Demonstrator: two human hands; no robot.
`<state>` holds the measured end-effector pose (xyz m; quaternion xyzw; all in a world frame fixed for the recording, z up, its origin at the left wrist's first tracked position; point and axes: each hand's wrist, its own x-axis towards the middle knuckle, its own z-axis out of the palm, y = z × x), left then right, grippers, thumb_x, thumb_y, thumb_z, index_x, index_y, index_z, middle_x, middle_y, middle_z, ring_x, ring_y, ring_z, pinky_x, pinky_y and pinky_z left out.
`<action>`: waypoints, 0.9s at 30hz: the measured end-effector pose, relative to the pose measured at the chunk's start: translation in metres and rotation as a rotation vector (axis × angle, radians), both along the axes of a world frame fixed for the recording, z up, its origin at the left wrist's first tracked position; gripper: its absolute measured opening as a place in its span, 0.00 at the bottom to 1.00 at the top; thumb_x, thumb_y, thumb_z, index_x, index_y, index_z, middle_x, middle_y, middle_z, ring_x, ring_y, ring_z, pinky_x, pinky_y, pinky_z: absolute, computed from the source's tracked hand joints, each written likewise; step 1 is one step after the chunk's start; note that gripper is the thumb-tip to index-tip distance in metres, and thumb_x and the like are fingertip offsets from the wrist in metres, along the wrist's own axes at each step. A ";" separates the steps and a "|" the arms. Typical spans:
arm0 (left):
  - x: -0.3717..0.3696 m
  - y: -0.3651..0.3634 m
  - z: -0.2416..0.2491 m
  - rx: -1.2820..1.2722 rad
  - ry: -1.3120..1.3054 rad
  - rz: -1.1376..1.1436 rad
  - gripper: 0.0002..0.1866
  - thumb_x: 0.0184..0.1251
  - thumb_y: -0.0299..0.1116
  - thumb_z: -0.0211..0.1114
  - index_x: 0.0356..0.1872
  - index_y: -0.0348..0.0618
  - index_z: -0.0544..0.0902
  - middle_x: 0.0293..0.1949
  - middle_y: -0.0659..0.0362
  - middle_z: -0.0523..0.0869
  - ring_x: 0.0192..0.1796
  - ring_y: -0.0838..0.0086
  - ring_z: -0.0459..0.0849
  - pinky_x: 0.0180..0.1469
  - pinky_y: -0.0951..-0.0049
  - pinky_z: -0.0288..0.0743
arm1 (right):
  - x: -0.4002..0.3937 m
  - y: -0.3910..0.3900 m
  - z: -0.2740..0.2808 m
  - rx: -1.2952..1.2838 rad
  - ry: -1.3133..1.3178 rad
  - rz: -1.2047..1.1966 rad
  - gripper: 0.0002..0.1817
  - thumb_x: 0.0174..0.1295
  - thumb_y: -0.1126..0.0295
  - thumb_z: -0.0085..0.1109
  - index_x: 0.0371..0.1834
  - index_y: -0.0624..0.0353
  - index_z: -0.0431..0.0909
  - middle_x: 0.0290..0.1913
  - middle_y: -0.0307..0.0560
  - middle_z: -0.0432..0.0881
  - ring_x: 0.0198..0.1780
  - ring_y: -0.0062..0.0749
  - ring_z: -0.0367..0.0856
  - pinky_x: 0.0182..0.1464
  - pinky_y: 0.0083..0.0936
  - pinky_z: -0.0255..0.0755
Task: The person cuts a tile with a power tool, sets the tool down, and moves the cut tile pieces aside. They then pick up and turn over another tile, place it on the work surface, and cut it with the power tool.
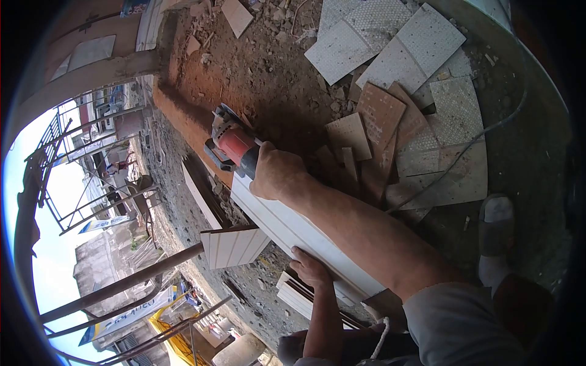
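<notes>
Head camera view: the right hand (274,172) has its fingers wrapped around the body of a red-and-black angle grinder (237,143), whose guarded head points up and slightly left, away from those fingers. Its long axis runs steeply along that same line. Just below the grinder, to the lower left of the right fingers, begins the far end of a long white striped tile (276,217); whether tool and tile touch there, I cannot tell. From that end the tile's long axis slants down to the right, passing beneath the right forearm (360,227) — its stripes follow the same slant.

Nearer to the tile's middle is the left hand (312,271), set at the long edge on its left with a fingertip lapping onto the upper face. The rest of its fingers are partly hidden, so I cannot tell whether they pinch the tile or merely steady it.

Just below the left fingers lies a stack of striped tiles (295,300), and to their upper left sits a shorter striped piece (235,247). Well to the right of the right fingers, loose textured tiles (410,64) overlap on the dirt — a grey cable (479,137) crosses some of them.
</notes>
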<state>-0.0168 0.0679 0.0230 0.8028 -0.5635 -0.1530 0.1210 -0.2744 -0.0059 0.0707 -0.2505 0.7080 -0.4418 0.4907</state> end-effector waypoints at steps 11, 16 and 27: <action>0.000 -0.001 -0.001 0.011 -0.029 0.027 0.43 0.71 0.69 0.43 0.51 0.28 0.75 0.49 0.30 0.81 0.52 0.38 0.81 0.58 0.47 0.71 | 0.001 -0.001 -0.003 -0.015 0.008 -0.009 0.34 0.51 0.62 0.67 0.57 0.72 0.64 0.47 0.67 0.84 0.49 0.50 0.88 0.54 0.36 0.80; 0.004 -0.001 -0.002 0.005 -0.021 0.009 0.43 0.71 0.69 0.43 0.51 0.28 0.75 0.49 0.29 0.81 0.53 0.38 0.81 0.58 0.46 0.71 | 0.001 0.000 -0.001 -0.010 0.010 -0.007 0.34 0.51 0.62 0.68 0.56 0.72 0.64 0.47 0.67 0.84 0.49 0.50 0.88 0.54 0.36 0.80; 0.001 -0.001 -0.001 0.007 -0.038 0.014 0.43 0.71 0.69 0.42 0.51 0.27 0.75 0.49 0.29 0.81 0.52 0.37 0.81 0.58 0.45 0.70 | 0.001 0.000 -0.002 -0.004 0.017 -0.001 0.34 0.51 0.61 0.68 0.56 0.71 0.65 0.47 0.66 0.84 0.49 0.50 0.87 0.55 0.37 0.80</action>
